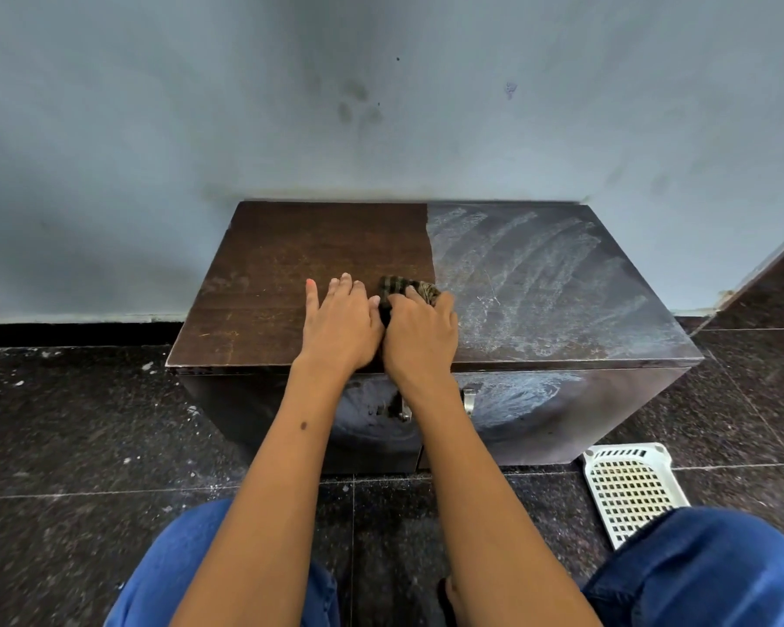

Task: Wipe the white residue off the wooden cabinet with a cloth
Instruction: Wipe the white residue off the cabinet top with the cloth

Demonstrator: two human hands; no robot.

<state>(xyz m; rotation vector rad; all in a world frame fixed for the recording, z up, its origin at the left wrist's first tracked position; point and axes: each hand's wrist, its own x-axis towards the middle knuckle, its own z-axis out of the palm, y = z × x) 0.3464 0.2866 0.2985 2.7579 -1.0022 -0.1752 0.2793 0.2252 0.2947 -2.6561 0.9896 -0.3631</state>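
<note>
Fingers (pixel 415 292) of the right hand (pixel 419 332) are curled over and gripping a bunched dark checked cloth (pixel 403 287), pressing it down on the top of the low dark brown wooden cabinet (pixel 290 264). We note the left hand (pixel 340 323) lies flat just beside it, fingers straight and slightly spread, holding nothing and bracing on the wood; its thumb side touches the right hand.

Leftward of the gripping fingers the top panel shows bare brown wood. Rightward of them, beginning just beyond the cloth, a film of smeared white residue (pixel 539 273) covers the remaining half of the top. More residue shows below the wrists on the cabinet front, around the two small metal handles (pixel 469 398).

Our judgement: the wiping step is in progress and roughly half the top is done, the cloth sitting at the boundary between clean and soiled areas. The next move calls for firm strokes away from the left hand into the white film, keeping the cloth bunched under the fingers, then attention to the front face.

Near the right knee, on the dark speckled stone floor (pixel 87 423), lies a white perforated plastic basket (pixel 630 486). A pale blue-grey wall (pixel 381 106) stands beyond the fingertips.

We find no brands, labels or legible writing anywhere in view
</note>
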